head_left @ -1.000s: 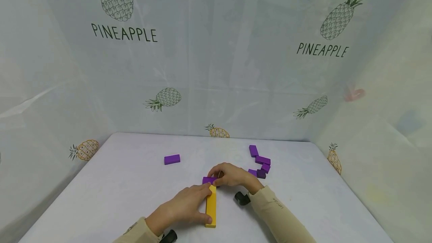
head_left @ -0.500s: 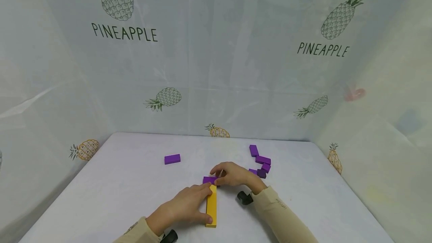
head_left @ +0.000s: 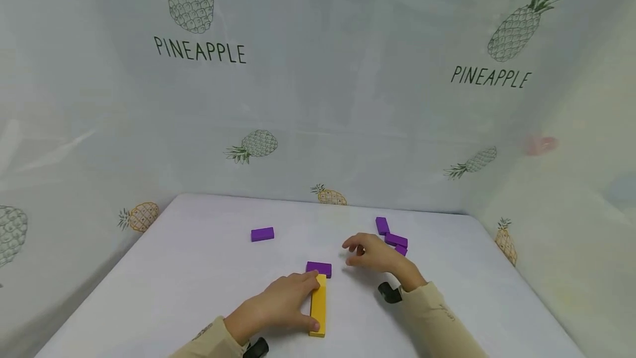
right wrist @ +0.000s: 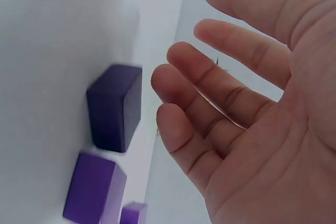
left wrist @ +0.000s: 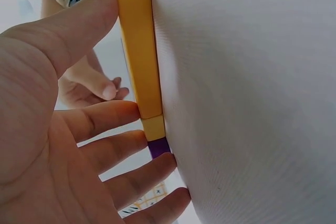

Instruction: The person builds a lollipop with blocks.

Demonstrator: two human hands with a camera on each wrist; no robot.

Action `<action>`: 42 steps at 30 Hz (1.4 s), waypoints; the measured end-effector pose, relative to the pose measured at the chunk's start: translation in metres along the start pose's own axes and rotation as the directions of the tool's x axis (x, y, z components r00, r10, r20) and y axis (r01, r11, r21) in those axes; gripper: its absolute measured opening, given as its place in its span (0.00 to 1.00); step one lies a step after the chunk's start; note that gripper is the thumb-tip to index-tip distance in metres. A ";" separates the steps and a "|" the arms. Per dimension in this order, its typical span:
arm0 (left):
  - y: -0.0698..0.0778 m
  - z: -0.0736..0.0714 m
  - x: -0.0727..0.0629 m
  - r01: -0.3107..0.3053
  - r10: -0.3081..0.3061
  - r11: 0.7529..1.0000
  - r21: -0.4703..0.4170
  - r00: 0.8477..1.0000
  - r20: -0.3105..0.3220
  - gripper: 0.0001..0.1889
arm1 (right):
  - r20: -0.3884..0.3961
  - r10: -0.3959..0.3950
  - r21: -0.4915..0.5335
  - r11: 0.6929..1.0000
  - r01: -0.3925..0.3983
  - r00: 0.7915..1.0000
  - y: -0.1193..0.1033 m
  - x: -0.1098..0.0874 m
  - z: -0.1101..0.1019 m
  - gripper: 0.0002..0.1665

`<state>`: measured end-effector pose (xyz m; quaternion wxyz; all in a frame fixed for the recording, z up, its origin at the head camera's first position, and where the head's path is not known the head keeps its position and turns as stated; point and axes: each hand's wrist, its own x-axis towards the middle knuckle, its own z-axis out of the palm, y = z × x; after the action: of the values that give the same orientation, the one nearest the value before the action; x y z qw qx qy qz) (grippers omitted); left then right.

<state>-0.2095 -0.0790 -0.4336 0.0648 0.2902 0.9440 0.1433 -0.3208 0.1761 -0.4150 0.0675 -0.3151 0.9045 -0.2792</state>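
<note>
- Far left: the single purple block is lying flat on the table, well apart from the rest.
- Left, near: the left hand is spanning the yellow row from its left side, thumb at the near end, index finger at the far end. Fingers are reaching wide and fairly straight, touching rather than wrapping. Pressure should be staying light and even; harder pushing would probably be skewing the row.
- Center: the yellow row is running near to far, showing a seam toward its far end in the left wrist view.
- Center, just beyond: the crosswise purple block is lying across the row's far end, apparently touching. Any nudge should be going in square, or the joint may be opening.
- Right of center: the right hand is hovering above the table, fingers loosely bent, thumb apart, holding nothing.
- Far right: the loose purple blocks are clustering, partly hidden behind that hand; the right wrist view is showing a dark purple block beside its fingers.
</note>
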 end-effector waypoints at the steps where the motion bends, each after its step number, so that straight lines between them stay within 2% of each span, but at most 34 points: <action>1: -0.001 0.001 -0.001 0.011 -0.011 1.000 0.002 1.000 -0.001 0.40 | -0.004 -0.013 0.003 1.000 0.013 1.000 0.001 0.000 -0.001 0.21; 6: -0.007 0.001 -0.006 0.058 -0.057 0.998 -0.013 0.998 0.001 0.41 | -0.010 -0.054 -0.015 0.998 0.054 0.998 0.004 0.002 -0.002 0.21; 15: -0.004 0.002 -0.006 0.058 -0.058 0.998 -0.034 0.998 0.016 0.42 | -0.085 0.013 -0.087 0.996 -0.020 0.996 0.017 -0.014 -0.008 0.21; 21: -0.002 0.000 -0.006 0.030 -0.030 1.000 -0.005 0.999 0.021 0.44 | -0.111 0.049 -0.121 0.991 -0.062 0.993 0.028 -0.021 -0.012 0.21; 28: 0.001 -0.002 -0.009 0.020 -0.020 1.000 -0.008 1.000 0.020 0.42 | -0.098 0.009 -0.144 0.989 -0.024 0.995 0.035 -0.025 -0.014 0.21; 35: 0.001 -0.001 -0.007 0.018 -0.018 1.000 -0.024 1.000 0.022 0.43 | -0.094 0.048 -0.119 0.991 -0.059 0.994 0.038 -0.026 -0.012 0.20; 42: 0.002 -0.001 -0.004 0.019 -0.018 0.999 -0.028 0.999 0.028 0.43 | -0.077 0.043 -0.130 0.990 -0.053 0.996 0.039 -0.026 -0.009 0.22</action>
<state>-0.2053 -0.0798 -0.4320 0.0833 0.2826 0.9435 0.1518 -0.3238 0.2216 -0.4299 0.0199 -0.2866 0.9302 -0.2284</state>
